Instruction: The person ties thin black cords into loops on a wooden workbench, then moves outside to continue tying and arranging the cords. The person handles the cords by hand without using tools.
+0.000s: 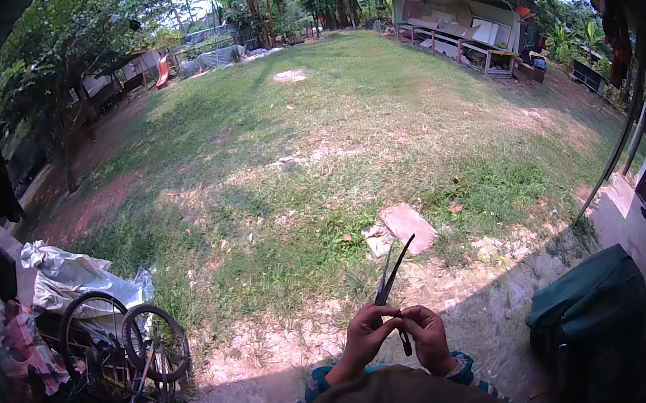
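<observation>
My left hand and my right hand are raised close together in front of my body, both closed in a pinch with their fingertips meeting. Between them is a long, thin, dark thing with two narrow prongs that spread apart as they point up and away to the right. Its short lower end shows below the fingertips, beside my right palm. My left fingers close around its middle. What exactly the right fingertips grip is hidden. Patterned teal sleeves cover both wrists.
Bicycle wheels and a silvery sheet lie at left. A dark green covered object stands at right. Beyond the shaded bare ground, a flat pinkish slab lies on the grass. An open-sided shed stands far right.
</observation>
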Tool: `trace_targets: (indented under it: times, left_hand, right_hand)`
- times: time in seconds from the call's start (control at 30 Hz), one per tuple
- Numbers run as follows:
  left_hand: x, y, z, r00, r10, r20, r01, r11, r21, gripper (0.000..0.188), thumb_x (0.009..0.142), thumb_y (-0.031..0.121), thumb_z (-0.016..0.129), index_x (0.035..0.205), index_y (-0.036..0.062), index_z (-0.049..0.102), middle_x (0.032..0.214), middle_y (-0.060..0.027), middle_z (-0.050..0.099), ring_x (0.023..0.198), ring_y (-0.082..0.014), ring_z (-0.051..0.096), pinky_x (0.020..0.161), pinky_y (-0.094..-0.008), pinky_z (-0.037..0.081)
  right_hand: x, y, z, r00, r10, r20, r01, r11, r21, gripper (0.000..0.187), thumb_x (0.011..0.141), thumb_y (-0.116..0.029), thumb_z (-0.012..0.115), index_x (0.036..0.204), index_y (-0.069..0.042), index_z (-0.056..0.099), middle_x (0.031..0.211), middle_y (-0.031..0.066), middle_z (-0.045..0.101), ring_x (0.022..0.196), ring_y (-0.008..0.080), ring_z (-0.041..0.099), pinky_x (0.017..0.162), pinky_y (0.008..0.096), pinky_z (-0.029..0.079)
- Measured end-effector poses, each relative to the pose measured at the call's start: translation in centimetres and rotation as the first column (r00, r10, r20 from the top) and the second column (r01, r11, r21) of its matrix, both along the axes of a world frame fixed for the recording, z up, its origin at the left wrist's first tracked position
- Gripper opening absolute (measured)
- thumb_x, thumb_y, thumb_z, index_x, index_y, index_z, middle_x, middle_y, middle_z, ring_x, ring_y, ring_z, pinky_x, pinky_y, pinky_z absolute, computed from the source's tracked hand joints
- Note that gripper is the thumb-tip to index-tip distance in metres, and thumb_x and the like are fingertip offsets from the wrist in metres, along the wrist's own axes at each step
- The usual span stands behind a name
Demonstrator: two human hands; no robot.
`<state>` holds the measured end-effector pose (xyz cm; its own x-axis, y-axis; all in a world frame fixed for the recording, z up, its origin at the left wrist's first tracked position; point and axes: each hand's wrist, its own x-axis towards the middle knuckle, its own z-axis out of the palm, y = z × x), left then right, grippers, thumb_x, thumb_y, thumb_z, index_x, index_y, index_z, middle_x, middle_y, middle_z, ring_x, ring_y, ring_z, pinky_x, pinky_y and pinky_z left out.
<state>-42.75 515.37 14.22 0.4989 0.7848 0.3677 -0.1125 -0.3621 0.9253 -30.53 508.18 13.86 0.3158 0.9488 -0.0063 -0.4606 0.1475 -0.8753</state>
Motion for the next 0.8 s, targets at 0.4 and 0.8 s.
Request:
trace_targets:
  times: [0.4,0.8]
  left_hand:
    - [0.5,-1.4,0.9,0.916,-0.365,0.167,0.401,0.847,-0.348,0.012,0.08,0.004,0.063,0.092,0.0005,0.062,0.088,-0.0049,0.061,0.083,-0.0103,0.057,0.075,-0.0235,0.046]
    - [0.9,-4.1,1.9,0.94,-0.251,0.231,0.332,0.831,-0.447,0.008,0.077,0.006,0.061,0.08,-0.0014,0.063,0.077,-0.0058,0.06,0.073,-0.0131,0.056,0.067,-0.0264,0.042]
  right_hand:
    - [0.9,-3.5,0.6,0.995,-0.022,0.094,0.017,0.998,0.052,0.017,0.085,-0.005,0.057,0.096,-0.006,0.045,0.076,0.0012,0.055,0.069,0.0059,0.051,0.061,0.0207,0.041]
    - [0.8,-5.9,0.9,0.97,0.026,0.242,-0.051,0.994,0.095,0.014,0.087,-0.003,0.049,0.096,-0.007,0.039,0.073,-0.0002,0.046,0.064,0.0048,0.044,0.059,0.02,0.039]
